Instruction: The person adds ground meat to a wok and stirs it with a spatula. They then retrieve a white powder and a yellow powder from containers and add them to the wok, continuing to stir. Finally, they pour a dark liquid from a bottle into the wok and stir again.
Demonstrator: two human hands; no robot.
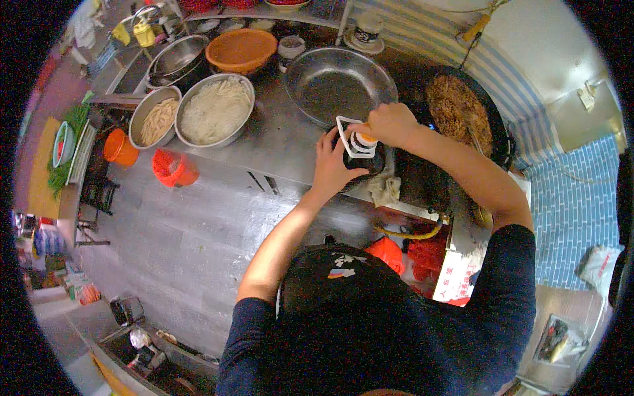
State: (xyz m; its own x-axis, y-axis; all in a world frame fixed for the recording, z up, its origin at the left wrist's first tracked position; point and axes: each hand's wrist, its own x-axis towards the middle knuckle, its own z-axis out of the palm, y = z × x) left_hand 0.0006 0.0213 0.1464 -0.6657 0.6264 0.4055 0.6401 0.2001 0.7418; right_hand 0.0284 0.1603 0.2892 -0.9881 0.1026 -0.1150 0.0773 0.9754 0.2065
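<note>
My right hand (394, 123) is closed around the orange part of a white-framed plastic utensil (345, 123); its exact kind is unclear. The utensil sits over a dark round vessel (379, 166) at the front of the metal counter. My left hand (339, 166) cups the near left side of this vessel, thumb along its front and fingers spread beside the white frame. A crumpled cloth (385, 189) lies at the counter edge just right of the vessel. Directly behind, a wide steel basin (342, 89) holds a little dark content or is shaded inside.
Right of my hands, a large black wok (509, 141) holds brown food (455, 109) with a utensil in it. Left on the counter are a bowl of pale shreds (213, 114), a bowl of pale strips (156, 119) and an orange basin (241, 49). Red bucket (173, 168) stands below.
</note>
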